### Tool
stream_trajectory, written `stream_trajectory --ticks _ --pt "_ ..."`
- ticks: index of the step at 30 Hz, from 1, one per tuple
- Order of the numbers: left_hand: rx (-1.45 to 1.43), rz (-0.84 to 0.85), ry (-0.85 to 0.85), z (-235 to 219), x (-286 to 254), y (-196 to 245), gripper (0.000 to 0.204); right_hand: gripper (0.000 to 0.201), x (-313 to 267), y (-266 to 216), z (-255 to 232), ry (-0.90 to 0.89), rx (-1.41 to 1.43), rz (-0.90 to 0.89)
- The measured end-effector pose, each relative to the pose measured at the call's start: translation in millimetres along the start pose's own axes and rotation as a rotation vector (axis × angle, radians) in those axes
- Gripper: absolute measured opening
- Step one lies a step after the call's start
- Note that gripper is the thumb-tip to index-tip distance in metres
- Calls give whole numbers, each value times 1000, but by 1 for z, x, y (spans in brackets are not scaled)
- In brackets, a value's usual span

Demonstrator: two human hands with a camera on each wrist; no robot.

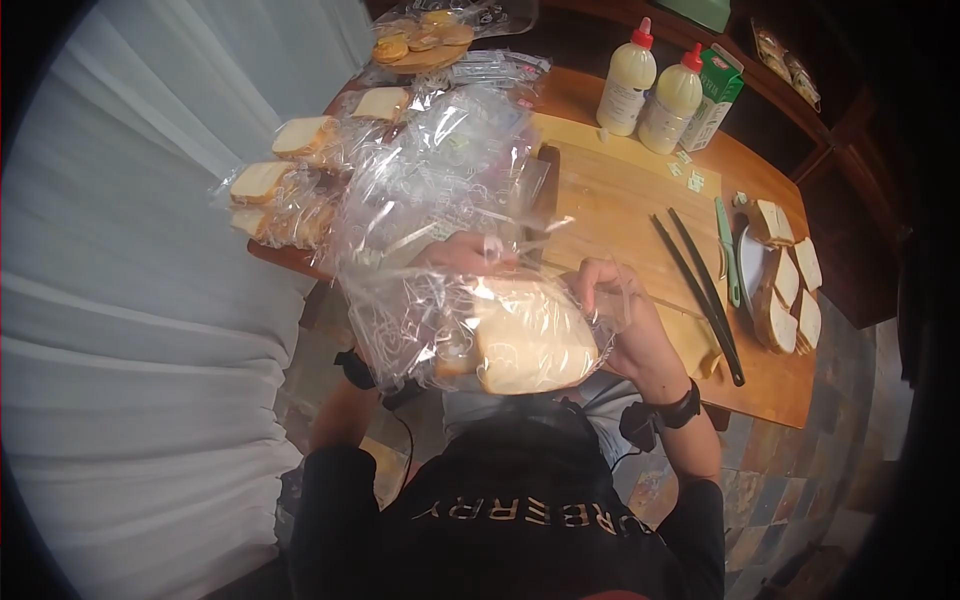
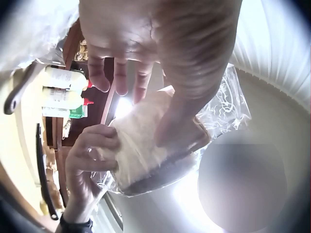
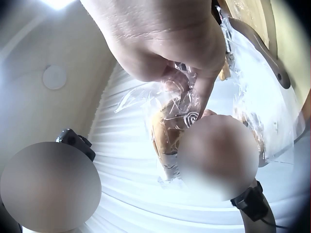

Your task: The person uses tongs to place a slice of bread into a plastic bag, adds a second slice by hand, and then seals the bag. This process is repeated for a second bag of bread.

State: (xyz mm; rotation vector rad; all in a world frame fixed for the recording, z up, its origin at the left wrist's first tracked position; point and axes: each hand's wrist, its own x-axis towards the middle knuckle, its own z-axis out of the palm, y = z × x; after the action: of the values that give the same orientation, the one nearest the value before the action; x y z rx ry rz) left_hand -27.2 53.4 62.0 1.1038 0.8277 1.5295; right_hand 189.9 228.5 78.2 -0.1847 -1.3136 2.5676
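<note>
Bread in a clear printed plastic bag [image 1: 535, 335] is held up in front of the torso, over the near side of the table. My left hand [image 1: 465, 255] holds it from the far side, partly hidden by the film; in the left wrist view its thumb lies across the bread's face. At the bag's right end, my right hand [image 1: 615, 305] pinches the gathered film between thumb and fingers, which the right wrist view shows as well. Brown crust shows along the edge of the bagged bread [image 3: 165, 131].
Bagged bread pieces [image 1: 262, 182] line the table's left side beside a heap of clear bags [image 1: 440, 150]. Black tongs [image 1: 700, 290] and a green knife [image 1: 730, 250] lie right of the cutting board [image 1: 610, 210]. Cut bread [image 1: 785, 275] surrounds a plate; bottles [image 1: 628, 85] and a carton [image 1: 718, 95] stand behind.
</note>
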Motion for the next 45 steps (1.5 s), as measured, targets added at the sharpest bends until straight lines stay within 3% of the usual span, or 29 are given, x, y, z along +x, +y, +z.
stream_trajectory --ticks 4,5,7,10,13,14,15,16,18,19,20,21,24,27,29,32,36,38,41,43,45 --pt "111 45 -252 -24 11 -9 33 17 -3 0 2 -21 19 46" --pt "235 207 -295 -26 15 -9 29 17 -4 0 2 -19 5 48" --pt "362 371 -333 -26 15 -10 24 16 -6 1 7 -6 19 58" --pt "545 575 -248 -27 8 -12 29 8 -5 0 8 -14 50 57" --pt "335 454 -258 -26 -5 -23 35 8 -3 -14 11 -64 94 58" --pt "249 520 -6 -6 -14 -31 36 17 -3 -22 13 -95 117 69" --pt "205 554 121 1 -16 -29 36 36 -5 -29 14 -138 137 88" --pt "162 587 248 8 -18 -27 37 36 -4 -27 13 -142 134 89" --pt "196 428 374 11 -17 -14 37 46 -1 -19 13 -125 -390 -199" --pt "212 459 345 3 -18 -19 47 51 2 -17 18 -45 -561 -227" --pt "213 460 345 2 -23 -26 47 51 5 -17 19 -45 -561 -228" --pt "207 348 509 4 -31 -32 53 47 9 -16 18 -24 -567 -210" --pt "125 180 625 -8 -39 -37 66 39 15 -18 29 24 -548 -193" --pt "68 252 609 -16 -39 -36 56 28 23 -16 32 67 -548 -212" --pt "63 436 534 -22 -38 -34 58 24 28 -17 34 83 -573 -232" --pt "-89 534 550 -28 -43 -27 63 20 35 -22 40 86 -520 -146" --pt "237 443 703 -44 -43 4 79 25 61 -21 38 53 -614 -158" --pt "378 414 622 -59 -28 44 76 27 83 -30 40 31 -666 -171" --pt "312 481 578 -78 3 93 76 30 133 -45 51 64 -747 -123" --pt "206 386 702 -111 17 119 79 32 179 -48 52 63 -751 -173" --pt "275 329 666 -163 35 143 80 31 221 -52 59 94 -764 -209"
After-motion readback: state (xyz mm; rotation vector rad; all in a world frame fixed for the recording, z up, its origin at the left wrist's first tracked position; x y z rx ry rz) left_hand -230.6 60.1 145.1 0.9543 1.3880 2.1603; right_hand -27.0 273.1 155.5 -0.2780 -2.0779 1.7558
